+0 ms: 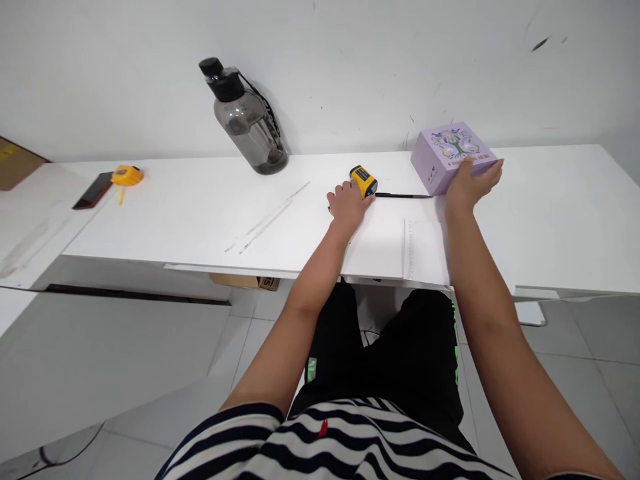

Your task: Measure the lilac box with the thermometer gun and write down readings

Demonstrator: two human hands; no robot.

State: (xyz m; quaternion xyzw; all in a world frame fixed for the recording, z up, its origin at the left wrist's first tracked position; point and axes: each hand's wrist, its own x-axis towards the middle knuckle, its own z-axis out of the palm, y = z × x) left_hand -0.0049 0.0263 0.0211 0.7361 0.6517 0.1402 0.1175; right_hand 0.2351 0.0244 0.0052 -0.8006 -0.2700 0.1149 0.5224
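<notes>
My left hand (349, 203) is closed around the lower part of a yellow-and-black laser distance meter (365, 179) on the white desk. Its dark upper face shows beyond my fingers; the rest is covered. At the right, my right hand (469, 187) grips the near side of a lilac box (440, 153) with a tree design on top, the fingers reaching its right corner. A black pen (403, 195) lies between the meter and the box. Just nearer to me is a spiral notebook (426, 250) with a blank white page, partly hidden by my right forearm.
A grey water bottle (250, 127) stands by the wall on the white desk (200, 213). To the left lie an orange tape measure (127, 175) and a dark flat phone-like object (93, 191). A cardboard box (245, 281) shows below the desk's front edge.
</notes>
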